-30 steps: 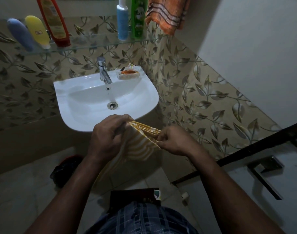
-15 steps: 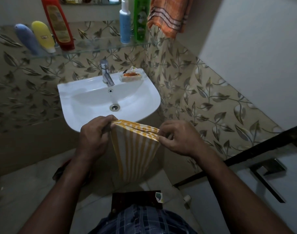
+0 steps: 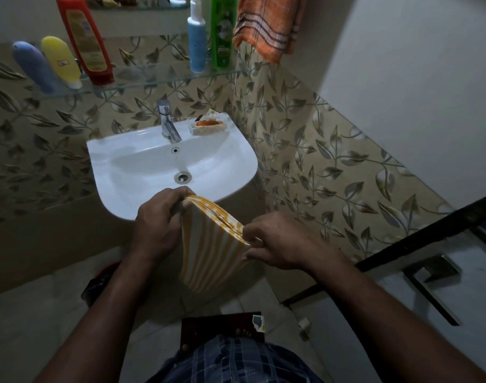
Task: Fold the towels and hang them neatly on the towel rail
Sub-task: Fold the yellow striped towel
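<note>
Both hands were on the yellow-and-white striped folded towel (image 3: 211, 252), which was held up in the air just in front of the white ceramic washbasin (image 3: 125, 194). The left hand (image 3: 156, 225) gripped the top corner nearest the basin, fingers curled round the stacked edges. The right hand (image 3: 286, 244) pinched the opposite top corner between thumb and fingers. The towel hung down from that top edge in several layers.

The room was a small, pretty dim bathroom. Beige wall tiles with a grey leaf pattern (image 3: 319, 175) ran behind the basin and along the right side, with plain pale painted wall (image 3: 416, 78) above them. A chrome tap (image 3: 168, 125) stood at the back of the basin, and a clear soap dish (image 3: 207, 125) with something orange in it sat just beside it on the rim.

Above that, a glass shelf (image 3: 153, 81) carried 5 bottles: a lilac tube (image 3: 33, 66), a yellow tube (image 3: 60, 60) and a tall red bottle (image 3: 84, 40) on the left, then a blue-and-white bottle (image 3: 196, 37) and a green bottle (image 3: 222, 34) on the right. An orange checked towel with dark stripes (image 3: 266, 26) hung at the top, just right of the green bottle. There were pale floor tiles (image 3: 29, 313) below, and a door with an angular metal handle (image 3: 430, 286) off to the right
</note>
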`<state>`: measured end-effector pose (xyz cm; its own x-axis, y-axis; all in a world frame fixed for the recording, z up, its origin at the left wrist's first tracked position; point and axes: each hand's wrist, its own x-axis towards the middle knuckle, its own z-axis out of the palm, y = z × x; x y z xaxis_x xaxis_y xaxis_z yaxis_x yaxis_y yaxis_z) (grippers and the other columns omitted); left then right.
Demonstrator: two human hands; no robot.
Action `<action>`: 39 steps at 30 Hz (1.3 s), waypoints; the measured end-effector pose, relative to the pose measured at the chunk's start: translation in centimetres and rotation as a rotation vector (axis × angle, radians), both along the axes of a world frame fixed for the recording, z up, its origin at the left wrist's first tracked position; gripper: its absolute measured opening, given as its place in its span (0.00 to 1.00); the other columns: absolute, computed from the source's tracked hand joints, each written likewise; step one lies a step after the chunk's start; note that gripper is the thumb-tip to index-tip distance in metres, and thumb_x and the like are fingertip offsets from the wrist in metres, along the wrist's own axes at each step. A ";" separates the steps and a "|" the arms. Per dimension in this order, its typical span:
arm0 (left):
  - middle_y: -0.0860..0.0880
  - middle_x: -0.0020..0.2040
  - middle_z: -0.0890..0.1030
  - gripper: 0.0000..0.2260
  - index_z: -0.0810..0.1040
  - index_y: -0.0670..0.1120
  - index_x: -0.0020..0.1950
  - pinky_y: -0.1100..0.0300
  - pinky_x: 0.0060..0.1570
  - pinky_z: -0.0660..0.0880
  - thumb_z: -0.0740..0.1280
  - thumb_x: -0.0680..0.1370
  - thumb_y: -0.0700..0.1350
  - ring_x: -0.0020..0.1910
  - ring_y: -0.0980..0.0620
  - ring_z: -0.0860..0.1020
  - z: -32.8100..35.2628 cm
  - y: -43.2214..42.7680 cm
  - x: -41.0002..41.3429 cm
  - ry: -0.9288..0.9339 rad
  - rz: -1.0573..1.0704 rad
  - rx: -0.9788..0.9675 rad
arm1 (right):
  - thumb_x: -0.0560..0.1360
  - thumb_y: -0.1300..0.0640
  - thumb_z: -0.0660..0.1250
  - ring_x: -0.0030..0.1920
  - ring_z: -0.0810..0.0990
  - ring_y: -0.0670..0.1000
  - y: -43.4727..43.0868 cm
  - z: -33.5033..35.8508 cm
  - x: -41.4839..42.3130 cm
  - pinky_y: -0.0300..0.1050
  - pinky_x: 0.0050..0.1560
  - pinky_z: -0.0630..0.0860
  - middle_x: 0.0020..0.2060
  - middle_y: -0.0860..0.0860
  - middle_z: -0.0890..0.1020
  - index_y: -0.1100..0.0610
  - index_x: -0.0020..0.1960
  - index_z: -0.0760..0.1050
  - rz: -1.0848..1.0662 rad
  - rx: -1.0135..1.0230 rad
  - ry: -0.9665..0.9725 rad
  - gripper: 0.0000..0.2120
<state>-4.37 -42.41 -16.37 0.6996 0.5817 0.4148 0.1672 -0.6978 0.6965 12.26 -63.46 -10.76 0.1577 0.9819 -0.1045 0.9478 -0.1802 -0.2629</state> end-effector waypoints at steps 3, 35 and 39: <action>0.58 0.50 0.82 0.12 0.84 0.45 0.59 0.70 0.53 0.72 0.65 0.81 0.46 0.52 0.59 0.78 0.4 0.5 -0.1 0.012 0.004 -0.021 | 0.77 0.46 0.74 0.42 0.76 0.50 0.2 -0.6 0.0 0.44 0.40 0.69 0.41 0.43 0.73 0.51 0.51 0.85 0.006 0.024 0.061 0.09; 0.62 0.52 0.86 0.09 0.85 0.49 0.58 0.63 0.59 0.78 0.66 0.85 0.40 0.56 0.61 0.83 3.7 1.0 -0.3 -0.097 -0.051 -0.463 | 0.72 0.46 0.79 0.38 0.75 0.42 0.5 -0.3 1.4 0.31 0.37 0.66 0.39 0.44 0.82 0.52 0.49 0.87 -0.319 0.412 0.143 0.10; 0.64 0.49 0.84 0.12 0.81 0.53 0.59 0.67 0.52 0.78 0.65 0.85 0.37 0.51 0.63 0.82 3.9 0.3 -0.2 -0.151 -0.062 -0.441 | 0.75 0.52 0.78 0.43 0.77 0.43 0.6 -0.2 1.6 0.39 0.42 0.70 0.43 0.42 0.80 0.50 0.56 0.88 -0.283 0.349 0.205 0.11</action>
<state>-4.53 -42.12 -12.50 0.6895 0.6843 0.2373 0.0087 -0.3355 0.9420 13.83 -62.84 -10.95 0.4341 0.8854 0.1662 0.7966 -0.2912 -0.5297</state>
